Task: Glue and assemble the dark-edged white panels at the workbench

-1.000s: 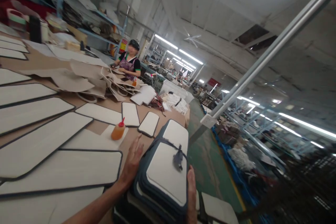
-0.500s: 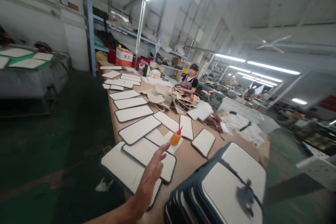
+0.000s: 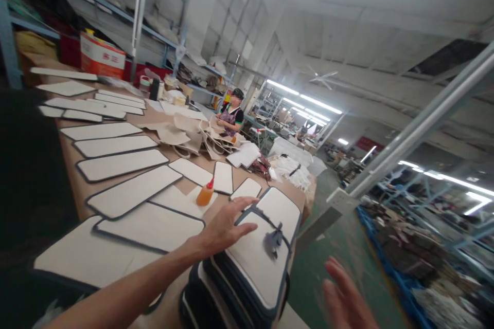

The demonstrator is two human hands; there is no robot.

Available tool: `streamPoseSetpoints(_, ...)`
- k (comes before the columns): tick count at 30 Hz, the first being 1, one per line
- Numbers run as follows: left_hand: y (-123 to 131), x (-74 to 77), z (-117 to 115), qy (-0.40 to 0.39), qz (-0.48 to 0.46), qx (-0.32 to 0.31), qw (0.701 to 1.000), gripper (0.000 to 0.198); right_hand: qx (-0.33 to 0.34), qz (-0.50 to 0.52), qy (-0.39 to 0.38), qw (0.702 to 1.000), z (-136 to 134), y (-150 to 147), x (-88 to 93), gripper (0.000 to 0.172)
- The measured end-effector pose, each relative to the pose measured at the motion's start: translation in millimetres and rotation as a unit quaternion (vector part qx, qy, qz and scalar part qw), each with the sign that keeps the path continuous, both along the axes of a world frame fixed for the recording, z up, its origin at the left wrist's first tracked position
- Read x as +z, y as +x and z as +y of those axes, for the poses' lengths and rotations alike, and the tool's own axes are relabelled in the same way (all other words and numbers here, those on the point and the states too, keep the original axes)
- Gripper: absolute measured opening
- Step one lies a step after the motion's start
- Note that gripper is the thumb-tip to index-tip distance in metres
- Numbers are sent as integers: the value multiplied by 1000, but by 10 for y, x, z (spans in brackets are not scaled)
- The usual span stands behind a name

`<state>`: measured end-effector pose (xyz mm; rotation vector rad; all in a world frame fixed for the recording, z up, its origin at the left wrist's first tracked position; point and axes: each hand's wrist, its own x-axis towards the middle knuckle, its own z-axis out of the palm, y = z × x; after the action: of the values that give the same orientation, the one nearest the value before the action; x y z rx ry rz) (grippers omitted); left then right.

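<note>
My left hand [image 3: 227,222] reaches over the near side of a tied stack of panels [image 3: 252,257], its thumb and fingers apart and nothing held. The stack's top panels are cream with dark edges, bound by a dark strap [image 3: 264,217] with a knotted grey tie [image 3: 275,240] on top. Whether my left hand touches the stack I cannot tell. Low at the right, my right hand [image 3: 345,300] is partly out of view and a little blurred, fingers stretched out, apart from the stack. A glue bottle [image 3: 205,194] with orange contents and a red tip stands left of my left hand.
Loose cream panels with dark edges [image 3: 133,185] cover the table's left side. Beyond them lies a heap of beige cut pieces [image 3: 193,136]. A co-worker [image 3: 230,113] is at the far side. A slanting metal post [image 3: 386,159] stands at right, near bundled goods [image 3: 409,247].
The view has swung right and come closer to the stack. My left hand has moved from near the glue bottle to over the stack, and my right hand has come into view.
</note>
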<state>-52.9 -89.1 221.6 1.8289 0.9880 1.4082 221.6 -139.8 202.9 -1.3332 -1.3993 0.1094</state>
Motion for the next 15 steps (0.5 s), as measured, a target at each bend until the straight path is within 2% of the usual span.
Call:
streamPoseSetpoints(3,316,174,313,13,81,-85,993,53,68,-100,-22,992,216,-22,-173,45)
streamPoseSetpoints(5,502,204,480,25,125,-107,986,49,104,-147,-25,983,457,-64,-211,45)
streamPoseSetpoints(8,657,146,653,25,169,-91,981,44,143,-187,-23,972,688,-129,-175,41)
streamPoseSetpoints(11,673,32,732,5,179,-84,980,43,164,-215,-2,963,729,-184,-97,30)
streamPoseSetpoints(15,643,-47,738,15,187,-98,977,44,190,-162,20,968,742,-265,-46,19)
